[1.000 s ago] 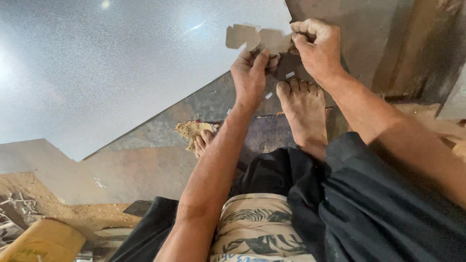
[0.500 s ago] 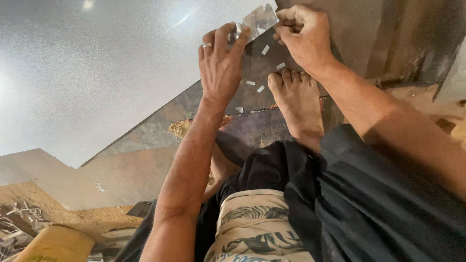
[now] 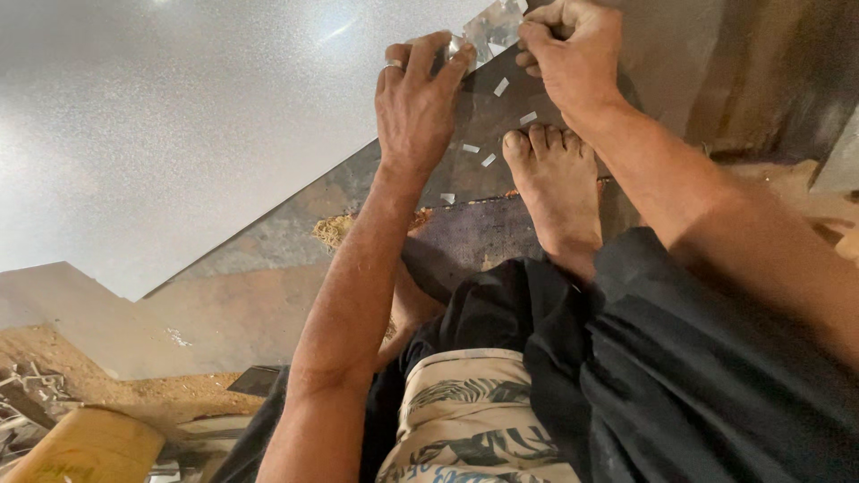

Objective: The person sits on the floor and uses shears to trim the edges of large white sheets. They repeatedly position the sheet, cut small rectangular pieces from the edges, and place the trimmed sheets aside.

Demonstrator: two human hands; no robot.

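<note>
At the top centre of the frame both hands meet on a small shiny metal piece [image 3: 495, 27], a thin, silvery, irregular scrap that catches the light; the left hand [image 3: 416, 107], a ring on one finger, reaches up from the lower middle of the frame and pinches the piece's left edge between thumb and fingertips, the other fingers loosely curled; the right hand [image 3: 573, 54] comes in from the upper right and is closed in a fist-like grip at the piece's right edge, though what lies inside that fist is hidden, so I cannot tell whether it holds a tool as well; just below the hands, little pale metal offcuts [image 3: 501, 87] lie scattered on a dark board [image 3: 483, 233]; a bare foot [image 3: 555, 192] rests on that board at centre frame, toes pointing up toward the hands; a large pale speckled sheet [image 3: 179, 116] fills the upper left; sawdust [image 3: 335, 231] sits in a small heap at the board's left edge; dark cloth [image 3: 680, 376] and patterned shorts [image 3: 474, 420] cover the lower right; a yellowish object [image 3: 85, 447] lies in the lower left corner.
</note>
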